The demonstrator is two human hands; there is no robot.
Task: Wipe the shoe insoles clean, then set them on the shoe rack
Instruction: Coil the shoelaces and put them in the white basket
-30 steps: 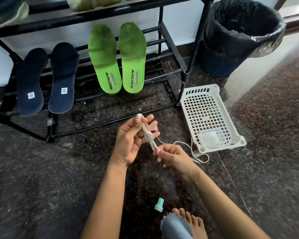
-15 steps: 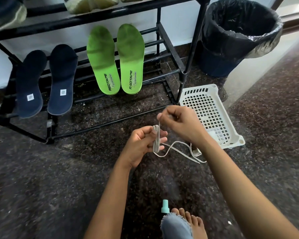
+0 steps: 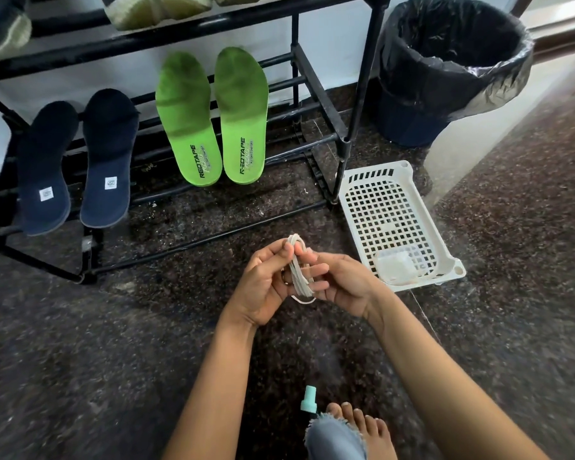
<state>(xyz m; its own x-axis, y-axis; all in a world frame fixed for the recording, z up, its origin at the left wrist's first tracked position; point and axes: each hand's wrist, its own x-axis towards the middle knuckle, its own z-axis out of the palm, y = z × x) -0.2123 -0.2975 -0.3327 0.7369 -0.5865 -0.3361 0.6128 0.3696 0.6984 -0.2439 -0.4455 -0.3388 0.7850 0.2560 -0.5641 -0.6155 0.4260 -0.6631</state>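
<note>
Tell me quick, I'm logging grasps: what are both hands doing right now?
Left hand: grips the coiled white shoelace.
Right hand: fingers hold the same shoelace.

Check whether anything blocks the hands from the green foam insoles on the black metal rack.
Nothing visible lies on the dark speckled floor before the green foam insoles on the black metal shoe rack. The left hand and right hand both hold a coiled white shoelace, though.

Place: a home entryway or corridor.
Signs: black shoe rack against a white wall, lined dustbin, speckled stone floor, bare foot.
</note>
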